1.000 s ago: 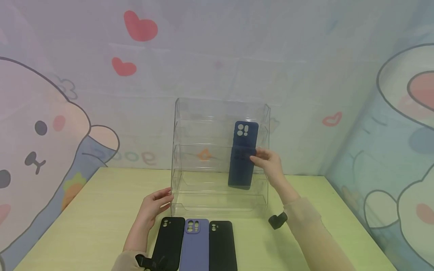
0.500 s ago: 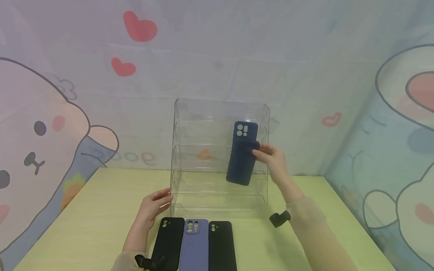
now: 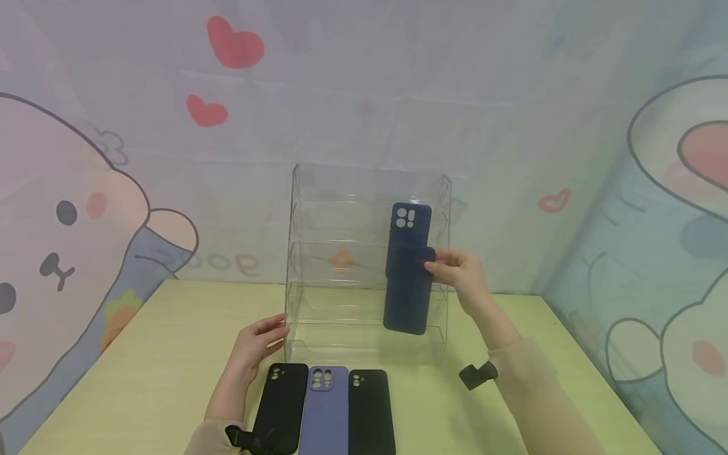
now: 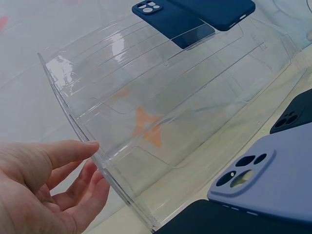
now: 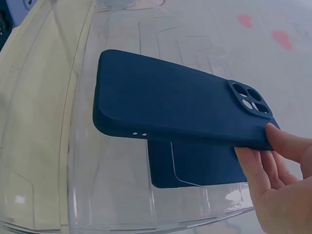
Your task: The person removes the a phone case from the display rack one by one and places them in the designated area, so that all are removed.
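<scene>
My right hand (image 3: 459,275) pinches a dark blue phone case (image 5: 161,100) by its camera end, thumb on one face and fingers on the other. The case hangs in front of the clear acrylic rack (image 3: 341,344). Behind it, a second dark blue phone case (image 3: 411,222) stands on an upper tier at the right; the held one covers its lower part in the head view. My left hand (image 3: 258,344) holds the rack's left side edge, its thumb tip (image 4: 90,147) right at the edge and its curved fingers against the outer side.
In front of the rack a black phone case (image 3: 281,404), a lilac phone case (image 3: 327,414) and another black phone case (image 3: 371,411) lie side by side on the pale yellow table (image 3: 148,379). A printed cloth backdrop (image 3: 364,82) hangs close behind the rack.
My right hand draws back to the right, and the held case shifts down from overlapping most of the standing case, whose upper half now shows above it. The left hand stays put.
</scene>
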### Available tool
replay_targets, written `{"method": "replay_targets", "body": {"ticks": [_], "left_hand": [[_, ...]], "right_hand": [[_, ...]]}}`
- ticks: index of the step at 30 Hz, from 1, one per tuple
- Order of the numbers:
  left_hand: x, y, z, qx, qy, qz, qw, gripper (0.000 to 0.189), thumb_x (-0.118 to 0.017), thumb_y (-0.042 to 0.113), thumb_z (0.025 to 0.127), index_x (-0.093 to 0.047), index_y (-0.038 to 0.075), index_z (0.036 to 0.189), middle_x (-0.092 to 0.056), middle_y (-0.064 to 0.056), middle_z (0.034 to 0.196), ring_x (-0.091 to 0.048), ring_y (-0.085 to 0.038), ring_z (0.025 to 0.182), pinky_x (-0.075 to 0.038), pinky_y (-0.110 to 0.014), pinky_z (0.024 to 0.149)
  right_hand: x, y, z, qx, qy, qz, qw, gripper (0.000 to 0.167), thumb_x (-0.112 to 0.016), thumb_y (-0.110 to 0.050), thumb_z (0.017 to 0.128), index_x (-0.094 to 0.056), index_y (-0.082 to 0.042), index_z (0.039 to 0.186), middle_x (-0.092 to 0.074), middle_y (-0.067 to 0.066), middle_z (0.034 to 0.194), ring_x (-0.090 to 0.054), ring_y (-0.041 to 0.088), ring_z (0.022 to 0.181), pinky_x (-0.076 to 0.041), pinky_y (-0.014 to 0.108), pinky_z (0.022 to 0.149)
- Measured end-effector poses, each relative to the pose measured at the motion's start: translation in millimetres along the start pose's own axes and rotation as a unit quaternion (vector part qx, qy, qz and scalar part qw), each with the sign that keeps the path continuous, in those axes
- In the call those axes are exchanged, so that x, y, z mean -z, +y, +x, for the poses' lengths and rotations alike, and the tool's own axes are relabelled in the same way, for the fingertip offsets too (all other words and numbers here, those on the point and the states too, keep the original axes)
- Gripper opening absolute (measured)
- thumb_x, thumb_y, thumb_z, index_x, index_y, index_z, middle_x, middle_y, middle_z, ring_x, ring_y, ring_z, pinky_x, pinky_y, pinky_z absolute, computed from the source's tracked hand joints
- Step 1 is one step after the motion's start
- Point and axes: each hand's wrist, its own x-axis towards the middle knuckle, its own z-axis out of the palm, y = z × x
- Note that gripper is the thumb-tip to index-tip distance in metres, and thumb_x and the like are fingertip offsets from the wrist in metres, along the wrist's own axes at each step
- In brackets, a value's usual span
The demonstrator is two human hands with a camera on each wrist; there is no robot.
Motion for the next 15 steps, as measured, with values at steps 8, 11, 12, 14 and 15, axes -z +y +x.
{"method": "replay_targets", "body": {"ticks": [8, 11, 12, 14, 15], "left_hand": [[1.0, -1.8, 0.2, 0.003, -0.002, 0.003, 1.0000, 0.049, -0.063, 0.009, 0.095, -0.049, -0.003, 0.141, -0.050, -0.022, 0.138, -0.062, 0.000, 0.095, -0.056, -0.030, 0.097], [1.5, -1.8, -0.4, 0.002, -0.003, 0.004, 1.0000, 0.050, -0.062, 0.009, 0.095, -0.048, -0.004, 0.141, -0.050, -0.022, 0.139, -0.062, -0.001, 0.096, -0.055, -0.031, 0.098], [1.5, -1.6, -0.5, 0.002, -0.003, 0.005, 1.0000, 0.050, -0.062, 0.009, 0.095, -0.048, -0.004, 0.141, -0.050, -0.022, 0.139, -0.062, -0.001, 0.097, -0.055, -0.031, 0.098], [1.4, -1.2, -0.5, 0.001, -0.003, 0.006, 1.0000, 0.049, -0.062, 0.009, 0.095, -0.048, -0.003, 0.141, -0.050, -0.022, 0.139, -0.061, -0.001, 0.097, -0.055, -0.032, 0.099], [1.4, -1.0, -0.5, 0.000, -0.004, 0.006, 1.0000, 0.049, -0.062, 0.009, 0.096, -0.048, -0.003, 0.141, -0.050, -0.022, 0.139, -0.061, -0.001, 0.097, -0.055, -0.033, 0.099]], "right_hand": [[8, 14, -10.1, -0.049, -0.040, -0.008, 0.9980, 0.027, -0.063, -0.002, 0.091, -0.059, 0.016, 0.110, -0.067, -0.006, 0.083, -0.067, 0.004, 0.074, -0.060, 0.021, 0.075], [10, 21, -14.0, -0.065, -0.051, -0.010, 0.9965, 0.022, -0.064, -0.003, 0.090, -0.062, 0.013, 0.105, -0.067, -0.006, 0.082, -0.067, 0.005, 0.075, -0.061, 0.024, 0.076], [11, 24, -15.6, -0.070, -0.057, -0.010, 0.9958, 0.020, -0.064, -0.003, 0.090, -0.062, 0.012, 0.104, -0.067, -0.006, 0.082, -0.067, 0.006, 0.075, -0.061, 0.024, 0.077], [12, 29, -19.3, -0.081, -0.067, -0.008, 0.9945, 0.019, -0.064, -0.003, 0.090, -0.063, 0.010, 0.104, -0.066, -0.006, 0.084, -0.066, 0.006, 0.076, -0.060, 0.024, 0.077], [12, 32, -21.0, -0.087, -0.073, -0.007, 0.9936, 0.019, -0.064, -0.004, 0.090, -0.063, 0.010, 0.103, -0.066, -0.006, 0.083, -0.066, 0.006, 0.076, -0.060, 0.024, 0.077]]}}
